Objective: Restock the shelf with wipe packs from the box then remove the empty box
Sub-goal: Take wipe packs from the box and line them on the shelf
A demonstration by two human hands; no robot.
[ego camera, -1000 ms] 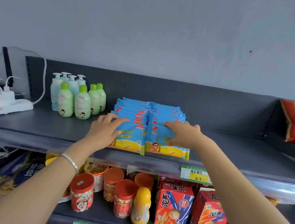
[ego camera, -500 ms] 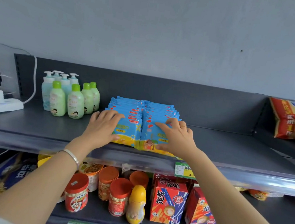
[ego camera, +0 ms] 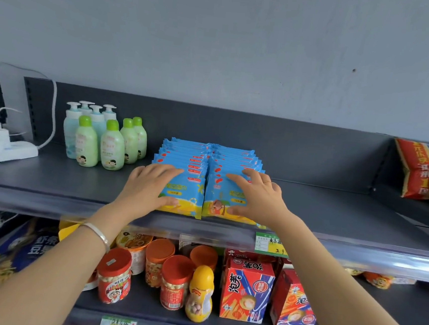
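Note:
Two rows of blue and yellow wipe packs (ego camera: 195, 160) lie overlapped on the grey top shelf (ego camera: 333, 214), running from its front edge toward the back panel. My left hand (ego camera: 149, 185) rests flat on the front pack of the left row, fingers straight and thumb along the pack's near edge. My right hand (ego camera: 257, 194) lies flat on the front pack of the right row (ego camera: 221, 189), fingers spread. No box is in view.
Green and pale blue pump bottles (ego camera: 101, 139) stand left of the packs. A white power strip (ego camera: 2, 146) with cables lies at the far left. A red snack bag (ego camera: 425, 170) sits at the right. Jars (ego camera: 114, 275) and red boxes (ego camera: 246, 289) fill the shelf below.
Both hands have slid the front packs back from the shelf's front edge, and the rows sit more squarely. The camera has shifted slightly.

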